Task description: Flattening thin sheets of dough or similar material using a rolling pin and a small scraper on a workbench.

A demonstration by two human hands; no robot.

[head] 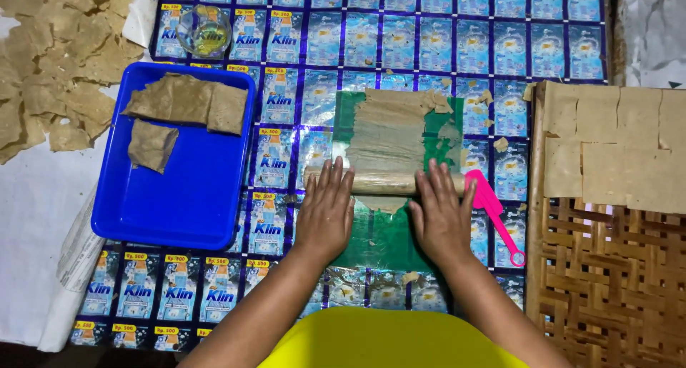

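A wooden rolling pin (382, 183) lies across a green plastic sheet (379, 239) on the mat. My left hand (325, 211) rests flat on the pin's left part, fingers spread. My right hand (441, 214) presses flat on its right part. Beyond the pin, a thin brownish sheet of dough (389, 128) is spread out on the green plastic, with ragged bits at its right edge.
A blue tray (171, 204) at the left holds slabs of dough (186, 100). A pink plastic cutter (493, 211) lies right of my right hand. A woven bamboo rack (607, 282) at the right carries cut squares (614, 146). A small glass bowl (204, 31) and a scrap pile (57, 61) sit at the back left.
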